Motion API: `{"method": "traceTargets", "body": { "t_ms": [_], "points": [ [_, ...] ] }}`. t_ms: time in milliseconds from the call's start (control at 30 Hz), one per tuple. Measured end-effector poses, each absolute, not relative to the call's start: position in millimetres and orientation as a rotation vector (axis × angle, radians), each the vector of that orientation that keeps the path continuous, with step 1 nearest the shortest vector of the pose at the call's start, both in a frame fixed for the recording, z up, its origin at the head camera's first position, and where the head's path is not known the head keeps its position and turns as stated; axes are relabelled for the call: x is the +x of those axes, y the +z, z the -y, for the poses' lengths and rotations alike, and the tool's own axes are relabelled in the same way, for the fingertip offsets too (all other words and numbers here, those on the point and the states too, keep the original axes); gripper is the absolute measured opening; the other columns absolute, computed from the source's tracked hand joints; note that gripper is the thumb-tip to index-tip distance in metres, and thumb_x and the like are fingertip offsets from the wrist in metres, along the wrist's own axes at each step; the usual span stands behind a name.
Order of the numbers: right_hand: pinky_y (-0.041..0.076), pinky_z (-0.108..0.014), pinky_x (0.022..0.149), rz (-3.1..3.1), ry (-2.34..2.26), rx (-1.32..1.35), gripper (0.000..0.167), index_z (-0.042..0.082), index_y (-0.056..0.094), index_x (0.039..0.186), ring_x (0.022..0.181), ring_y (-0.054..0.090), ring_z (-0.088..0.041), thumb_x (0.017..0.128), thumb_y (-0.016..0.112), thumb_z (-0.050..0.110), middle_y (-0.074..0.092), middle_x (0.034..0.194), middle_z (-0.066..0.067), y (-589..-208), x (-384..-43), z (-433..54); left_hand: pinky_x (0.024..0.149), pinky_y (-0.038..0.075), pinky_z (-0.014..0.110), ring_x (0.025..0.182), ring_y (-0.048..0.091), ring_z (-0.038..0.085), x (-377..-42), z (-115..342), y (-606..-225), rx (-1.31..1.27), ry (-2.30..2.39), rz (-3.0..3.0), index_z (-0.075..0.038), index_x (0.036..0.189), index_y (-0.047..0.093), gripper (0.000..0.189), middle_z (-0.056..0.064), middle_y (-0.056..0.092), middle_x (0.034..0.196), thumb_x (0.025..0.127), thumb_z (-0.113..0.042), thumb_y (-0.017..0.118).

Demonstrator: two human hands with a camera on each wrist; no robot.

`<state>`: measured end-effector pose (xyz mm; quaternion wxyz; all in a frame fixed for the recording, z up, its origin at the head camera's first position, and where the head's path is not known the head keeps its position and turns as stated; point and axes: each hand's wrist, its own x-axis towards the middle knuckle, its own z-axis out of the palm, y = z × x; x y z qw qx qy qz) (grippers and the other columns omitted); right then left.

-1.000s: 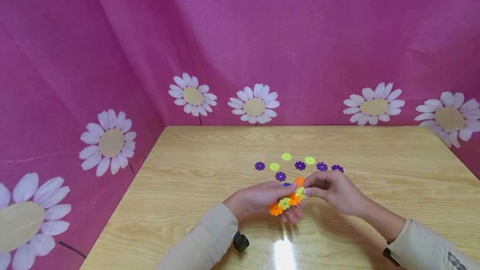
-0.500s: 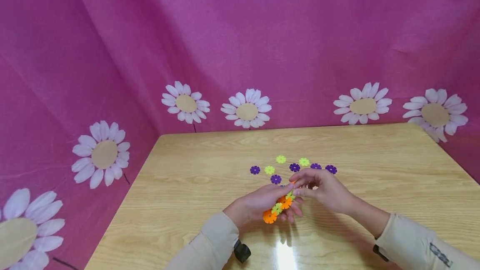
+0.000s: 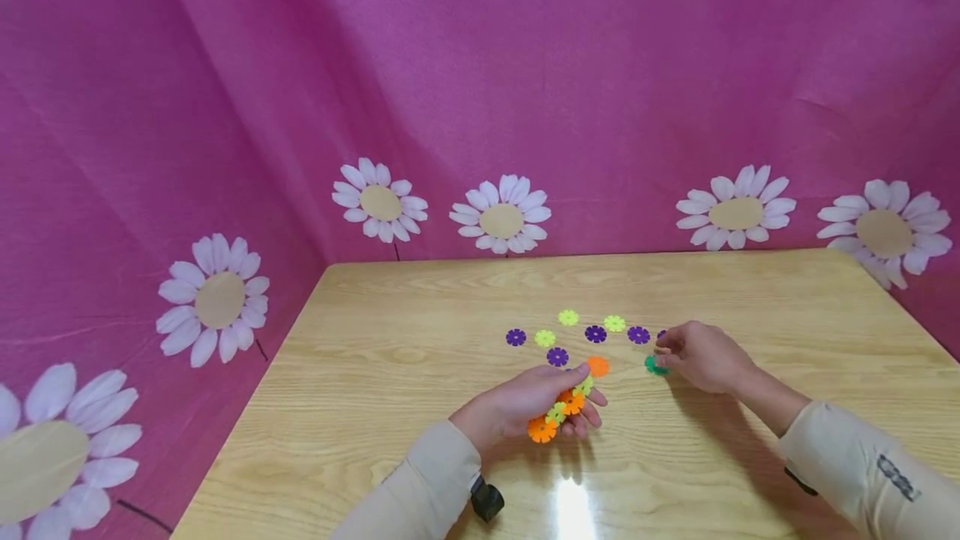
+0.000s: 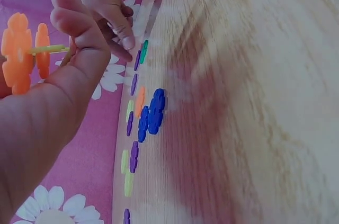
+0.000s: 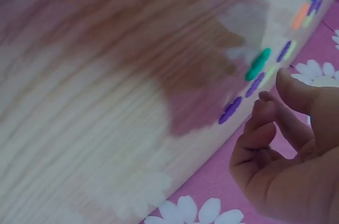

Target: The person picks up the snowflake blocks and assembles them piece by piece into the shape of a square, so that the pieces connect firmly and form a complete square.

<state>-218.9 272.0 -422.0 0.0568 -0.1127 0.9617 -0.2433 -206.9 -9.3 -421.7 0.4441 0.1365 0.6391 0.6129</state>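
- Orange and yellow discs alternate in a chain (image 3: 573, 403), four of them showing, raised over the middle of the surface (image 3: 390, 340).
- The left hand (image 3: 521, 400) is clamped on that chain, thumb on top, other fingers showing beneath.
- The right hand (image 3: 707, 358) hovers farther towards the right edge, its thumb and fingertips apart.
- Just by those fingertips, a green disc (image 5: 258, 64) lies flat on the surface; I cannot tell whether they touch it.
- An orange disc (image 3: 597, 367) lies loose beyond the left thumb, with two blue discs (image 4: 157, 111) near it in the left wrist view.
- Five purple discs (image 3: 557, 357) are scattered towards the far edge, the rightmost partly hidden behind the right hand.
- Three yellow discs (image 3: 568, 317) lie among them, two set closer to the far edge.
- Pink cloth (image 3: 600, 90) with white flowers (image 3: 501, 221) hangs past the far and left edges.
- Beige sleeves (image 3: 411, 482) cover both forearms.
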Motion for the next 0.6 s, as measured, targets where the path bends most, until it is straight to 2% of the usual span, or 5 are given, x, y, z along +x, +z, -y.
{"method": "traceTargets", "body": {
  "t_ms": [167,367,600],
  "points": [
    [0.048,-0.033,0.066,-2.920,-0.671,-0.350,0.031,-0.004,0.072,0.110,0.077,0.055,-0.019,0.089,0.075,0.018,0.071,0.092,-0.009,-428,-220,-275,0.061,0.050,0.018,0.069,0.059,0.011,-207,8,-422,0.348,1.520,-1.571,0.001,0.122,0.064,0.060,0.004,0.070,0.090,0.104,-0.052,0.043],
    [0.049,-0.031,0.067,-2.906,-0.731,-0.326,0.024,-0.002,0.072,0.105,0.076,0.054,-0.017,0.089,0.075,0.015,0.071,0.091,-0.007,-435,-220,-272,0.061,0.049,0.018,0.066,0.058,0.009,-206,8,-422,0.359,1.511,-1.570,0.005,0.127,0.061,0.063,0.004,0.070,0.089,0.104,-0.051,0.041],
    [0.046,-0.029,0.065,-2.890,-0.817,-0.290,0.024,0.001,0.065,0.099,0.077,0.053,-0.018,0.087,0.078,0.017,0.063,0.086,-0.005,-438,-219,-270,0.060,0.048,0.018,0.066,0.057,0.009,-207,8,-422,0.362,1.495,-1.580,0.004,0.127,0.062,0.063,0.004,0.069,0.089,0.104,-0.051,0.042]
  ]
}}
